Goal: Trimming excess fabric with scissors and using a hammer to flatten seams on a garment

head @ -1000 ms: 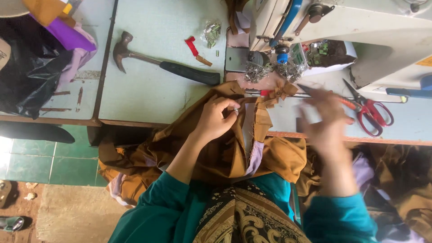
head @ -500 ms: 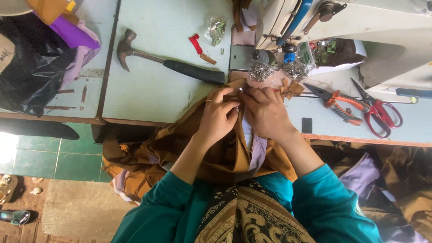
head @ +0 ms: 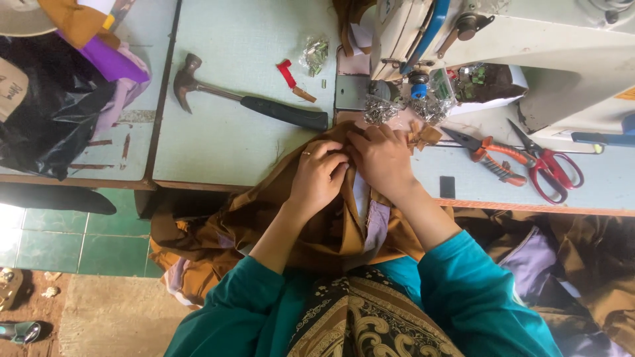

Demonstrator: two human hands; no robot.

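Note:
A brown garment (head: 278, 211) with a pale lilac lining hangs from the table edge into my lap. My left hand (head: 319, 177) pinches a fold of it near the table edge, fingers curled tight. My right hand (head: 381, 158) presses down on the same fold right beside the left, fingertips touching the cloth. Both hands sit just in front of the white sewing machine (head: 529, 46). What lies between the fingers is hidden.
A claw hammer (head: 251, 102) with a black grip lies left of the hands. Red-handled scissors (head: 546, 165) and orange-handled pliers (head: 489, 152) lie to the right. A small red tool (head: 288, 74) and a clear bag of small parts (head: 316, 54) lie farther back. Black and purple cloth (head: 66, 99) is piled far left.
My right hand came in from the right, near the scissors, and settled on the brown cloth beside the left hand. The left hand stayed on the fold.

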